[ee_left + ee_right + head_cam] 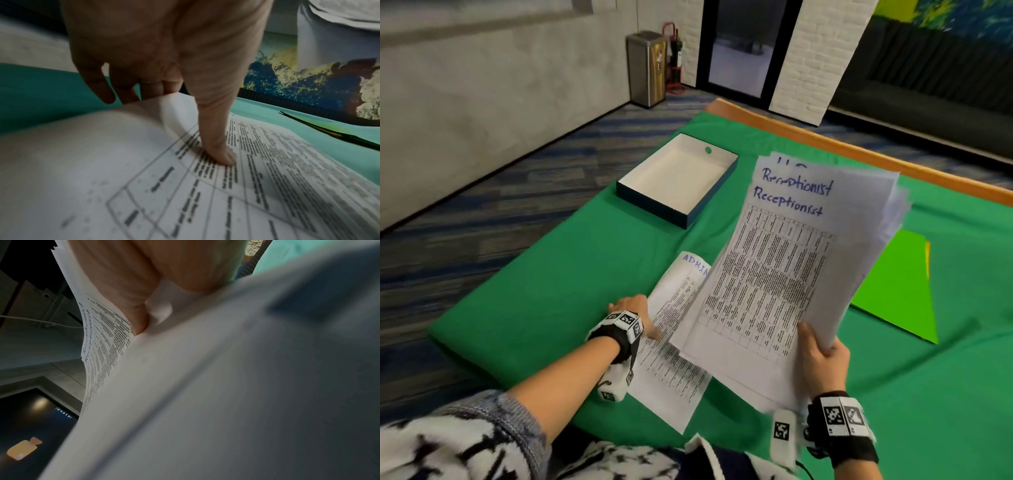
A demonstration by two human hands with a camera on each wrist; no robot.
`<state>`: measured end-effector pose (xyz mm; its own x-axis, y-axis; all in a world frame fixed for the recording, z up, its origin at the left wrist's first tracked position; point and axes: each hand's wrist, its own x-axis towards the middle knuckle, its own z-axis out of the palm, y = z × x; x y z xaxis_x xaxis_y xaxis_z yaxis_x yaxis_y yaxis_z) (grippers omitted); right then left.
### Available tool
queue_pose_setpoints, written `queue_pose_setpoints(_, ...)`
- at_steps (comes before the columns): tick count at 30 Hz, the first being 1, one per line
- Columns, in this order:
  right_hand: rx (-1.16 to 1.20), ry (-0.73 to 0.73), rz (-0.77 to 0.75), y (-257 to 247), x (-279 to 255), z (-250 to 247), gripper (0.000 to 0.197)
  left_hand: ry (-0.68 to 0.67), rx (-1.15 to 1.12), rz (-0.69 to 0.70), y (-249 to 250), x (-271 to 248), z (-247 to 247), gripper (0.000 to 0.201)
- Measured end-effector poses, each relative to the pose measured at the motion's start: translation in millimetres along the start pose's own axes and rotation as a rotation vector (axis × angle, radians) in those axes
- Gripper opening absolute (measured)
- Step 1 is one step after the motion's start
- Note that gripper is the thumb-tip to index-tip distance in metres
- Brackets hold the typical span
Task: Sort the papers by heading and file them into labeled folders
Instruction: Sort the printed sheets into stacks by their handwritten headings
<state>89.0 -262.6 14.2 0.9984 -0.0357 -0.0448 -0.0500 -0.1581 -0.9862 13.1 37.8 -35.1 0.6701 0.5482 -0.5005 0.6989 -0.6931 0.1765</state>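
Note:
A printed sheet headed "ADMIN" (674, 359) lies on the green cloth near the front edge. My left hand (643, 318) is at its left side. In the left wrist view the thumb (222, 151) presses on the print while the fingers (148, 87) sit under the sheet's (185, 203) raised, curled edge. My right hand (822, 346) grips the bottom of a thick stack of papers (774, 274), held tilted above the table. Its two front sheets read "Receptionist". The right wrist view shows the thumb (139, 318) clamped on that stack (226, 386).
A bright green folder (893, 287) lies flat on the right, with a yellow edge (927, 257) under it. A shallow dark-blue box (654, 202) with a white inside stands at the back left. The green cloth (551, 274) covers a table with a wooden rim (825, 137).

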Motion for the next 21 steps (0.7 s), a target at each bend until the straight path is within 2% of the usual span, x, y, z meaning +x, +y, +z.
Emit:
queue_pose_setpoints(2, 0.001, -0.012, 0.021, 3, -1, 0, 0.012, 0.095, -0.125, 0.053, 3, -5, -2, 0.035)
queue_pose_setpoints(4, -0.015, -0.007, 0.042, 11, 1, 1, 0.017, 0.259, -0.279, 0.094, 7, -12, -15, 0.021)
queue_pose_setpoints(7, -0.030, 0.001, 0.077, 24, 2, 2, 0.019, 0.561, -0.488, 0.219, 18, -30, -54, 0.014)
queue_pose_setpoints(9, -0.040, -0.013, 0.102, 29, 0, 5, 0.018, 0.752, -0.604, 0.318, 24, -43, -86, 0.016)
queue_pose_setpoints(12, -0.091, -0.029, 0.133, 34, -1, 11, 0.017, 0.891, -0.769, 0.447, 34, -60, -122, 0.018)
queue_pose_setpoints(14, -0.107, -0.045, 0.174, 40, 0, 15, 0.023, 0.905, -0.887, 0.480, 42, -70, -132, 0.018)
queue_pose_setpoints(16, -0.099, -0.075, 0.218, 41, 0, 18, 0.026, 0.857, -0.927, 0.422, 48, -72, -127, 0.023)
queue_pose_setpoints(18, -0.060, -0.118, 0.238, 39, -2, 19, 0.023, 0.721, -0.866, 0.341, 52, -65, -110, 0.030)
queue_pose_setpoints(21, 0.011, -0.182, 0.244, 32, -6, 20, 0.020, 0.483, -0.702, 0.334, 51, -51, -70, 0.036)
